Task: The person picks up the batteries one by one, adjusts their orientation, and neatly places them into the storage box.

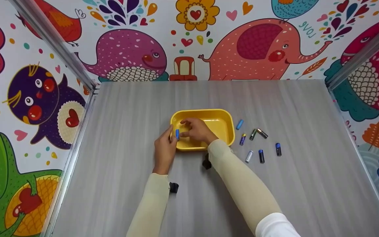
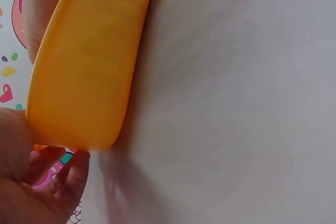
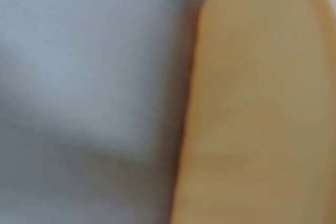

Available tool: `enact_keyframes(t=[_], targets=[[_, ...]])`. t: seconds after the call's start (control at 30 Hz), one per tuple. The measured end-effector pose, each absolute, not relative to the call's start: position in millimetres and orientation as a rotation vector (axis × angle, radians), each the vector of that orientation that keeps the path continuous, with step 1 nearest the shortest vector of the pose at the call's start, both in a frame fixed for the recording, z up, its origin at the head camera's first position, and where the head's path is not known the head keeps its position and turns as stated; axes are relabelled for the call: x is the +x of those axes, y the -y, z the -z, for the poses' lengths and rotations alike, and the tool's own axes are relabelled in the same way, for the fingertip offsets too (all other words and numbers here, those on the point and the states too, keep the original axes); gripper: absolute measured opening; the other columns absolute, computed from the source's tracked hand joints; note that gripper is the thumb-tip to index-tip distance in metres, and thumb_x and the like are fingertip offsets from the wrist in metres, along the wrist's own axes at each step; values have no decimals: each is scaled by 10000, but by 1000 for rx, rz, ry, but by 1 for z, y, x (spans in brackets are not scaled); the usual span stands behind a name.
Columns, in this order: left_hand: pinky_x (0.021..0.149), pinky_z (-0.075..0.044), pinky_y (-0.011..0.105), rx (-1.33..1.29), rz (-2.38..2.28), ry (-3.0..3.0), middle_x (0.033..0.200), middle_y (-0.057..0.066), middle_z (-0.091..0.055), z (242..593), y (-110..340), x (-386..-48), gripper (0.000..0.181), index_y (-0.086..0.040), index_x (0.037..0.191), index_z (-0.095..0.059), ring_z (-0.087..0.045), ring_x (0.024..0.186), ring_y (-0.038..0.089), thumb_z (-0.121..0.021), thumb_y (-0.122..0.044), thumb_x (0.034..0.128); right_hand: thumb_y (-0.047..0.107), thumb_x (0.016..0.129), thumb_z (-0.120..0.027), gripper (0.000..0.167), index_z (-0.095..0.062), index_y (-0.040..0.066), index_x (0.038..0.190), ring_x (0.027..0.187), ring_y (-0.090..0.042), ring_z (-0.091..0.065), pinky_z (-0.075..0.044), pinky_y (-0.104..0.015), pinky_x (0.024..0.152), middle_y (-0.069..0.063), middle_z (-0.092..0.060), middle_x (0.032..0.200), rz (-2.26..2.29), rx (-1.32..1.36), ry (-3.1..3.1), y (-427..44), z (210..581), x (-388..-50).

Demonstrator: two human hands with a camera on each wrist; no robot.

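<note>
A yellow plastic tray (image 1: 220,135) stands on the table, with one blue battery (image 1: 177,134) inside by its left wall. My left hand (image 1: 165,149) grips the tray's left end; in the left wrist view its thumb side lies at the rim and its fingers reach round the end wall. Over the tray's left half is my right hand (image 1: 198,131), thumb and forefinger spread apart, the thumb tip close beside the blue battery. Whether it touches the battery is unclear. The right wrist view gives mostly the tray's outer wall (image 3: 262,103), blurred.
Several loose batteries lie right of the tray, among them a light blue one (image 1: 239,124), a purple and yellow one (image 1: 242,139), a white one (image 1: 249,156) and a black one with a blue end (image 1: 278,149). Cartoon-printed walls (image 1: 186,49) border the grey table (image 1: 120,131).
</note>
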State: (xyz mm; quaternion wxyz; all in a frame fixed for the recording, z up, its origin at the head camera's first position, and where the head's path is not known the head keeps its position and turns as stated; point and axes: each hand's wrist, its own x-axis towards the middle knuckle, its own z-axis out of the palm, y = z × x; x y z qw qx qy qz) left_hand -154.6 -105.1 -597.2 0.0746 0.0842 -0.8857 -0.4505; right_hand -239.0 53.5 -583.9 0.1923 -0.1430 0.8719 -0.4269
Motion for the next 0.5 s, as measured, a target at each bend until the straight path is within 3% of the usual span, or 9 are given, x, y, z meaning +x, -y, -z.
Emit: enact_keyframes(t=[0.27, 0.5], targets=[[984, -560, 361, 271, 1332, 2676, 1428, 42, -637, 596, 106, -154, 484, -156, 1475, -567, -621, 984, 171, -616, -113, 995, 269, 918, -770, 460, -650, 134, 1341, 1171, -270, -585, -507, -424, 1060, -101, -648, 1317, 1384, -303, -2378, -80, 557, -231], [1012, -549, 351, 245, 1349, 2652, 1431, 49, -634, 597, 104, -154, 480, -137, 1472, -566, -644, 1075, 153, -619, -104, 996, 316, 929, -755, 425, -649, 198, 1324, 1086, -228, -611, -550, -415, 1004, -98, -647, 1296, 1473, -341, -2479, -131, 523, -216]])
